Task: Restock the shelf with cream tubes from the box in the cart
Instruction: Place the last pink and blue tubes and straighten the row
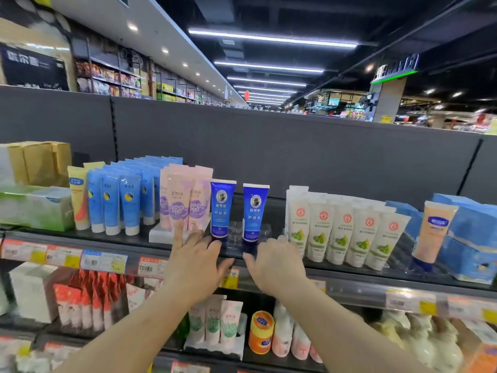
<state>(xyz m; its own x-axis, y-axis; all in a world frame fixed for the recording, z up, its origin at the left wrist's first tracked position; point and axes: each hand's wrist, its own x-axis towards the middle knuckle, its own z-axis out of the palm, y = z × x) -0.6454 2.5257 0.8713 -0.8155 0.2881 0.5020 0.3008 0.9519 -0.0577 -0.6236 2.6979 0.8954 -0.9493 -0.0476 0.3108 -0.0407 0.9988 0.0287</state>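
Okay, your two dark blue cream tubes (222,210) (254,212) stand cap-down at frame centre on the shelf (349,288). Left hand (197,261) and right hand (274,261) sit just below, fingers loose, gripping nothing. Tubes look light, squashy, tippy; pinch low near the cap.

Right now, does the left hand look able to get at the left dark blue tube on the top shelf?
Probably yes. The left hand sits at the shelf edge just below the left dark blue tube, fingers reaching its cap end. Nothing stands between them; the pink tubes only flank it.
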